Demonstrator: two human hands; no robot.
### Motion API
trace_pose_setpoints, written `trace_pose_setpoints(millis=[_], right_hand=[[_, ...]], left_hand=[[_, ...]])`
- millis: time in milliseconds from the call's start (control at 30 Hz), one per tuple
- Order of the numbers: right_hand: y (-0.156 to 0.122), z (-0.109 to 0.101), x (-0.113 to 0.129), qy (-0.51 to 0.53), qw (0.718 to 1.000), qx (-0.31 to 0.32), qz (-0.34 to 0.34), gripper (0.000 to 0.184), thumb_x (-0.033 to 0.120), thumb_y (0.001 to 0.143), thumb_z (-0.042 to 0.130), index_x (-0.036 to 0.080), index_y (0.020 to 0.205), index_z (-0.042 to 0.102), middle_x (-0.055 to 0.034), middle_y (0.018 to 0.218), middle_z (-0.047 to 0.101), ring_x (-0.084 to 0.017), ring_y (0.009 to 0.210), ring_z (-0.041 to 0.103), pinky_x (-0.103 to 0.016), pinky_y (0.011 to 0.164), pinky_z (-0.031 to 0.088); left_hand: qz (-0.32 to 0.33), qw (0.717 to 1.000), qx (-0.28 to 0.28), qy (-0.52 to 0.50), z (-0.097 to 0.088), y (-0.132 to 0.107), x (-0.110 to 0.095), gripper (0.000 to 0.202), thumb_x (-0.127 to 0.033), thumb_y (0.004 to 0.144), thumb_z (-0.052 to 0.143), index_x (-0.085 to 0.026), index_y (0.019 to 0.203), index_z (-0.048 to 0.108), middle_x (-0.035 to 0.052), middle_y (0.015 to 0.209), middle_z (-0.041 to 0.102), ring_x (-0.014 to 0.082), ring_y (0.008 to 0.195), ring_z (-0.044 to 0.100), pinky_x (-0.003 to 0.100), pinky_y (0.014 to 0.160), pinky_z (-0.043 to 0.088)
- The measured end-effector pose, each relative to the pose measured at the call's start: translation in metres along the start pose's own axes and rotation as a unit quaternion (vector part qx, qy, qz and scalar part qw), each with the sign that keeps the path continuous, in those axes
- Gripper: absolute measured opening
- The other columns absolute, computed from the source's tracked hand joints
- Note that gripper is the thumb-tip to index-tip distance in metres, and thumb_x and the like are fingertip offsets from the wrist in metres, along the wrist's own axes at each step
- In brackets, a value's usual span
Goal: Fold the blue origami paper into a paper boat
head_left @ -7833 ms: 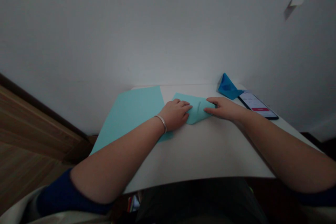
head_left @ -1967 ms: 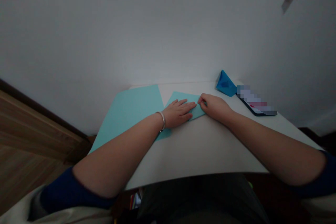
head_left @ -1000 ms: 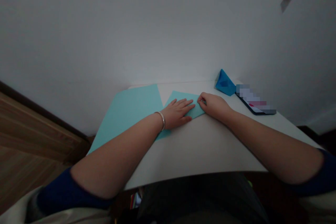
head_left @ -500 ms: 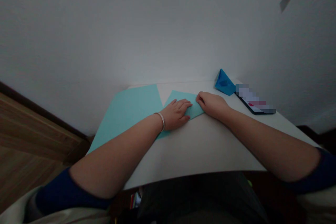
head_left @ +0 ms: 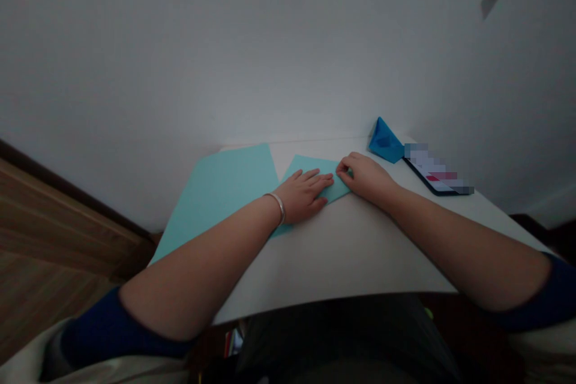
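Note:
A small light-teal folded paper (head_left: 308,163) lies on the white table in front of me. My left hand (head_left: 305,197), with a bracelet at the wrist, rests flat on this paper, fingers stretched out to the right. At its right end, my right hand (head_left: 363,175) is closed, thumb and forefinger together against the paper's edge; its other fingers are curled and partly hidden. A larger light-teal sheet (head_left: 225,192) lies flat to the left, partly under my left forearm.
A blue folded-paper piece (head_left: 386,143) stands at the back right of the table (head_left: 342,258). Beside it lies a phone-like device (head_left: 436,173) with its screen partly blurred out. A grey wall (head_left: 288,48) rises directly behind, and wooden panelling (head_left: 58,240) is at the left.
My left fingers have spread and slid slightly right along the folded paper. My right hand has lifted its knuckles a little, staying at the paper's right end.

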State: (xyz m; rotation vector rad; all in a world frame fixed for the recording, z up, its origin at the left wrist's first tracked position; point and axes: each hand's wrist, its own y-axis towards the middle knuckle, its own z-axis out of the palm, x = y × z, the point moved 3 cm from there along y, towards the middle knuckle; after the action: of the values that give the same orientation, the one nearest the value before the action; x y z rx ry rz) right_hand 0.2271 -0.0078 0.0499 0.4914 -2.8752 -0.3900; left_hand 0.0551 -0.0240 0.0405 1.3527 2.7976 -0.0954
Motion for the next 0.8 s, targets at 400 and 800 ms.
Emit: trace_pose_setpoints(millis=[400, 800], right_hand=[[-0.032, -0.025, 0.045, 0.054, 0.958, 0.065, -0.274, 0.020, 0.019, 0.082, 0.053, 0.024, 0.083, 0.073, -0.0028, 0.089, 0.071, -0.018, 0.085, 0.061, -0.029, 0.078, 0.043], [-0.034, -0.025, 0.046, -0.001, 0.967, 0.064, -0.246, 0.020, 0.021, 0.081, 0.054, 0.025, 0.082, 0.074, -0.0026, 0.092, 0.072, -0.018, 0.082, 0.064, -0.029, 0.069, 0.042]], left_hand=[[0.014, 1.000, 0.007, -0.027, 0.004, 0.004, 0.005, 0.051, -0.036, 0.094, 0.038, -0.019, 0.142, 0.033, 0.0081, 0.151, 0.034, 0.0276, 0.142, 0.020, 0.052, 0.114, 0.016], [0.010, 0.999, 0.031, -0.037, 0.002, 0.005, 0.008, 0.059, -0.036, 0.091, 0.042, -0.022, 0.146, 0.026, 0.0054, 0.155, 0.026, 0.0281, 0.143, 0.018, 0.052, 0.114, 0.015]])
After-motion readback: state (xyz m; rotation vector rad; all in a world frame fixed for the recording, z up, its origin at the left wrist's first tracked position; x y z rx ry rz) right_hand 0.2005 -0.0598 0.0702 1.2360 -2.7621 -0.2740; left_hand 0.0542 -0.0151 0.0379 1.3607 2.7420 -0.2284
